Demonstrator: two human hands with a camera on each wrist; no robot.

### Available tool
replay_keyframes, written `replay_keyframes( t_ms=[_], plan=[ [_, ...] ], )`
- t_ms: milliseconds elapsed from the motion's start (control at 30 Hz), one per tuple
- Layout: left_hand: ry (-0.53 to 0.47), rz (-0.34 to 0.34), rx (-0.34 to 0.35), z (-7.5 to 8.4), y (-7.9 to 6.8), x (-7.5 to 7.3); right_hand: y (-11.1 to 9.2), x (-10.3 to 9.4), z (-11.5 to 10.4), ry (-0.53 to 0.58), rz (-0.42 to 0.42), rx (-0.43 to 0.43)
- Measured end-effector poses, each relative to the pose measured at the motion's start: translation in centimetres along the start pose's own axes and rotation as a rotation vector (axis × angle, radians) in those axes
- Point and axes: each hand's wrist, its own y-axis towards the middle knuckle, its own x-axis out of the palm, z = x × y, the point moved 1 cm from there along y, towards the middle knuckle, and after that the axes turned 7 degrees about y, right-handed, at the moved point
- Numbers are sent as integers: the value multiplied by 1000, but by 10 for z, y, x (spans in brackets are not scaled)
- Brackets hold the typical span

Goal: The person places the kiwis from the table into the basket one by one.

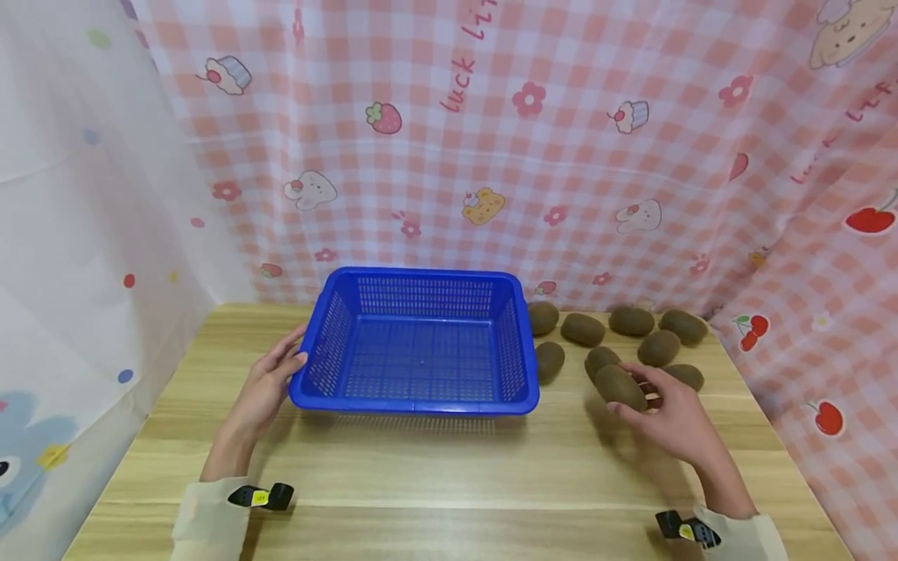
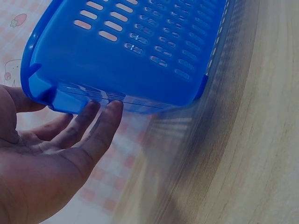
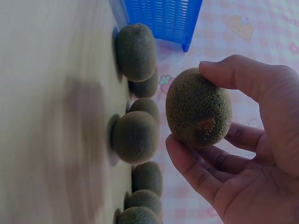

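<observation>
My right hand pinches a brown fuzzy kiwifruit between thumb and fingertips. In the right wrist view it hangs clear of the wooden table. Behind it in the head view, another kiwifruit is partly covered. At the left end of a blue perforated plastic basket, my left hand touches the outer side near the rim. Its fingers are fairly straight and lie against the basket's wall in the left wrist view. The basket has nothing inside it.
Several more kiwifruits lie right of the basket toward the back of the table. One kiwifruit is right beside the basket's right wall. A pink checked cloth hangs behind the table, and a white cloth hangs on the left.
</observation>
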Motion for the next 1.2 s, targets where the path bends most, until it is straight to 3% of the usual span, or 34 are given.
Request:
replay_keyframes(
  t_ms=[467,767,1200],
  plan=[
    [-16,12,5,-1,-2,-5,23,7,-27,12,27,-89],
    [-4,16,-9,-2,1,-1,38,9,-47,7,18,-66],
    [-27,18,-17,-1,2,0,62,13,-74,45,6,-136]
  ],
)
